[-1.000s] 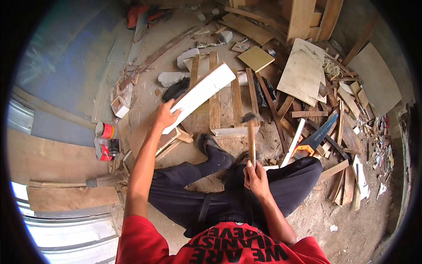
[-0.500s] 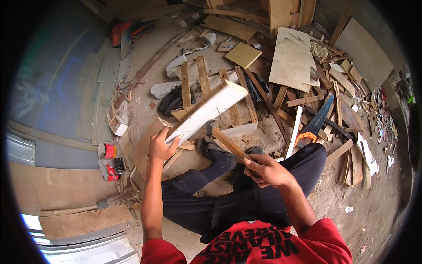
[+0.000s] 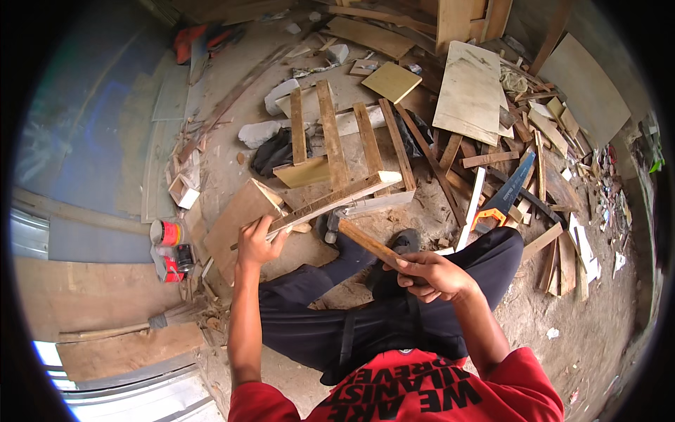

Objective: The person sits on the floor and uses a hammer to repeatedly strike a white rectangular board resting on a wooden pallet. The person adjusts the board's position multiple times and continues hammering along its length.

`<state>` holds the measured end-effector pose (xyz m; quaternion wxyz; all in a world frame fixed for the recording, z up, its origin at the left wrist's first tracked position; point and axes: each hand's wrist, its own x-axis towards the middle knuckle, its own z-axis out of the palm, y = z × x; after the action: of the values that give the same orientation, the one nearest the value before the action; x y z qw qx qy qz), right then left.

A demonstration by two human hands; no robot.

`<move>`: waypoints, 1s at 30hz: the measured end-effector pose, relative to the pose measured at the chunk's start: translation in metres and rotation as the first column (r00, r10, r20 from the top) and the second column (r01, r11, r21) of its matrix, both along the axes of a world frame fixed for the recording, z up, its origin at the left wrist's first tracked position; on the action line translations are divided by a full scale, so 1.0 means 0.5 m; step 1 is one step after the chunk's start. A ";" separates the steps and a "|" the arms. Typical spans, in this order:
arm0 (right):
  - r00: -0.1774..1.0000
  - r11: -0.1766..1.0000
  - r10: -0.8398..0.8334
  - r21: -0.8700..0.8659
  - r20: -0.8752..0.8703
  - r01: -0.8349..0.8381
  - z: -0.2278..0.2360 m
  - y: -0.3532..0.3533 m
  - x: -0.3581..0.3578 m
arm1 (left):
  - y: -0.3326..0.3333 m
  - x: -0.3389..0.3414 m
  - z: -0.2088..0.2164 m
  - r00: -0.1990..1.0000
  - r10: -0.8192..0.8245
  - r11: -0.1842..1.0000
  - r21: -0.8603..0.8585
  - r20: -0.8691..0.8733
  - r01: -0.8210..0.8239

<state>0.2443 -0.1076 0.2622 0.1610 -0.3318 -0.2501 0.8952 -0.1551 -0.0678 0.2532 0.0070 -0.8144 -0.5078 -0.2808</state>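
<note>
My left hand [image 3: 259, 243] grips one end of a wooden board [image 3: 330, 204], thumb and fingers closed round it. Its brown narrow edge faces up, and the far end slants away to the right. Wrapped round the wooden handle of a hammer [image 3: 369, 242] is my right hand [image 3: 434, 274], above my lap. The metal hammer head lies close to the board's near side; whether they touch I cannot tell. Just past my left hand a plywood panel [image 3: 235, 221] leans at a tilt. Beyond the board, a slatted wooden frame [image 3: 329, 137] rests on the floor.
To the right, a handsaw with an orange handle [image 3: 494, 214] lies on piled wood scraps. A pale plywood sheet [image 3: 467, 91] leans behind them. Paint cans [image 3: 167, 233] stand at the left beside a broom [image 3: 162, 321]. A yellowish square panel [image 3: 391, 82] lies farther back.
The board has been lowered and turned, so its brown edge shows where its white face did. The hammer head has dropped slightly toward me, and my right hand has shifted a little right.
</note>
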 end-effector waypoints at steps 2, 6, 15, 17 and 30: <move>1.000 1.000 0.007 -0.011 -0.016 -0.007 -0.001 0.001 0.001 | -0.010 -0.004 0.000 1.000 0.004 1.000 -0.011 0.020 -0.004; 1.000 1.000 -0.004 0.001 0.011 0.004 0.000 0.001 -0.006 | -0.017 -0.008 -0.017 0.996 0.041 0.999 0.005 0.085 -0.042; 0.997 0.999 -0.016 0.049 0.080 0.012 0.024 0.006 -0.004 | -0.015 -0.017 -0.048 0.994 0.061 0.998 0.005 0.090 -0.062; 0.996 0.999 0.010 0.051 0.091 -0.015 0.029 0.014 0.012 | -0.013 -0.010 -0.043 0.995 0.044 0.998 0.031 0.087 -0.047; 0.995 0.996 -0.011 0.094 0.104 0.001 0.044 0.012 0.040 | -0.040 -0.020 -0.037 0.997 0.052 0.998 0.036 -0.057 -0.050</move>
<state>0.2641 -0.1014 0.2844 0.1660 -0.3707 -0.2990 0.8635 -0.1649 -0.0877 0.2349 0.0429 -0.8088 -0.5230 -0.2653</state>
